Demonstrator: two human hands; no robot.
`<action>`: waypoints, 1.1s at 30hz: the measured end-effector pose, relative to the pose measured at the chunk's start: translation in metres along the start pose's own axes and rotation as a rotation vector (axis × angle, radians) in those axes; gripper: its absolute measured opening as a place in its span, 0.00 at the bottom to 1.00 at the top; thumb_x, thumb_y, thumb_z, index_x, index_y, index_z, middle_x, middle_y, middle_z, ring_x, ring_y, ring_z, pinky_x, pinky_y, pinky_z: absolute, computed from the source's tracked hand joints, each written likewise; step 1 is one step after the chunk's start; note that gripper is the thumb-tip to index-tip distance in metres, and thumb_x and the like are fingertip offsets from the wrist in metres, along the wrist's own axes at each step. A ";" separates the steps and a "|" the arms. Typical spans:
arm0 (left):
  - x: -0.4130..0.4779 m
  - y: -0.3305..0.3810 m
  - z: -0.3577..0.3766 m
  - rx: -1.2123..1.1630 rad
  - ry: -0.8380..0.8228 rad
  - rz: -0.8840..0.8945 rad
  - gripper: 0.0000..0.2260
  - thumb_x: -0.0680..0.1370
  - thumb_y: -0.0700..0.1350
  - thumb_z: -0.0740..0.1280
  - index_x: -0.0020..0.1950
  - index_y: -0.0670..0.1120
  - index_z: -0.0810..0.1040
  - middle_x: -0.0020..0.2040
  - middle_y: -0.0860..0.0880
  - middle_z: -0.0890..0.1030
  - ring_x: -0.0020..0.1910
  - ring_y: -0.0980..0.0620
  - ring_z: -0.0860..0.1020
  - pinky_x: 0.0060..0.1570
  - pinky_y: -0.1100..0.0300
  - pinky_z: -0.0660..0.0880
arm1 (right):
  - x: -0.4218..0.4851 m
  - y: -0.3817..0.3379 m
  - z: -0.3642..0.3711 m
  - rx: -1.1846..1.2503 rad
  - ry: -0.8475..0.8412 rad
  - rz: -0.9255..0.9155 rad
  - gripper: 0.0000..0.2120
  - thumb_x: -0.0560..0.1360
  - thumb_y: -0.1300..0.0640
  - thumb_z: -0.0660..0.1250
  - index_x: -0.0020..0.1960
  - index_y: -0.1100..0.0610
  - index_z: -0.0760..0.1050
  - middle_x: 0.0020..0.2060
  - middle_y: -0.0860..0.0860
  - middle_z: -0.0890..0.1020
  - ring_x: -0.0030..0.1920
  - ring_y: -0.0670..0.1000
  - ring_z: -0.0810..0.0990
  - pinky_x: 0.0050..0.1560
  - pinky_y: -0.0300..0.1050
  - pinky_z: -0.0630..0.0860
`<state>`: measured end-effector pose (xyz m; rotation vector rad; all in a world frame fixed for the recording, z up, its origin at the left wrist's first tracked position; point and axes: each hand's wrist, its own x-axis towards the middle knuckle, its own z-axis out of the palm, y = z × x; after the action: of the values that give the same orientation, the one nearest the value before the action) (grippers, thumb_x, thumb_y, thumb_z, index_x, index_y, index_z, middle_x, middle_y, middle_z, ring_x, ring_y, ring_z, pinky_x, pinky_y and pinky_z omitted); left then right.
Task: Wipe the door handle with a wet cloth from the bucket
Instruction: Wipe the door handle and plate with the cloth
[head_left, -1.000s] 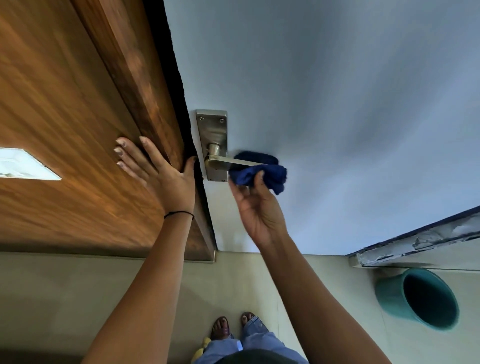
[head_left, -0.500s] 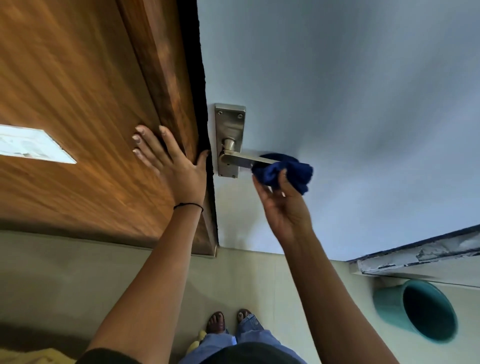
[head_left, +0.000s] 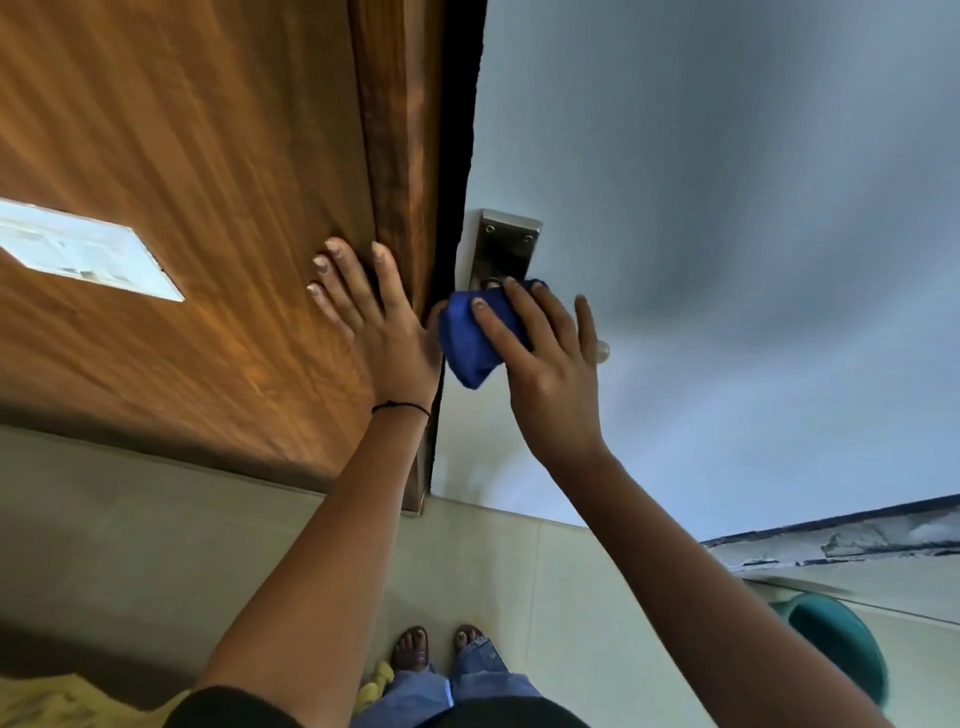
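The metal door handle plate (head_left: 506, 244) is fixed to the pale blue-grey door (head_left: 727, 208). My right hand (head_left: 550, 364) presses a bunched blue cloth (head_left: 467, 338) over the lever near the plate; only the lever's rounded tip (head_left: 601, 352) shows past my fingers. My left hand (head_left: 379, 322) lies flat, fingers spread, on the brown wooden panel (head_left: 182, 208) beside the door edge. The teal bucket (head_left: 836, 649) stands on the floor at the lower right, partly behind my right forearm.
A white plate (head_left: 88, 249) is set into the wooden panel at left. Pale floor tiles (head_left: 519, 571) lie below, with my feet (head_left: 441, 647) on them. A chipped ledge (head_left: 857, 540) runs above the bucket.
My right hand has slid the cloth left along the lever, from its outer end to the plate, and now covers it from the front. The view has shifted, and my left hand stays on the wood.
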<state>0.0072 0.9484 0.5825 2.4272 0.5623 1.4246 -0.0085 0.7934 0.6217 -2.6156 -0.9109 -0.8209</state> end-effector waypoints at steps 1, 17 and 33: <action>-0.001 0.000 0.002 0.015 0.019 0.000 0.42 0.77 0.57 0.65 0.77 0.49 0.37 0.75 0.37 0.42 0.75 0.37 0.46 0.75 0.48 0.40 | 0.008 -0.001 -0.002 -0.021 -0.015 -0.060 0.22 0.76 0.65 0.59 0.68 0.52 0.73 0.67 0.59 0.76 0.67 0.63 0.72 0.68 0.64 0.65; -0.004 -0.001 0.006 0.022 0.020 -0.003 0.56 0.68 0.52 0.78 0.76 0.52 0.33 0.76 0.50 0.30 0.76 0.49 0.34 0.75 0.45 0.40 | 0.057 -0.007 -0.023 0.373 -0.047 0.516 0.13 0.69 0.53 0.69 0.50 0.58 0.75 0.38 0.52 0.80 0.36 0.54 0.75 0.35 0.42 0.68; -0.004 -0.003 0.011 0.029 0.042 -0.003 0.51 0.73 0.54 0.73 0.77 0.51 0.34 0.76 0.49 0.31 0.76 0.48 0.35 0.75 0.45 0.41 | 0.032 -0.003 -0.032 -0.045 -0.253 0.351 0.21 0.73 0.47 0.66 0.63 0.55 0.73 0.60 0.57 0.74 0.59 0.61 0.70 0.58 0.55 0.64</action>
<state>0.0150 0.9485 0.5729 2.4231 0.5997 1.4789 -0.0037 0.7986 0.6661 -2.8455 -0.4653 -0.4335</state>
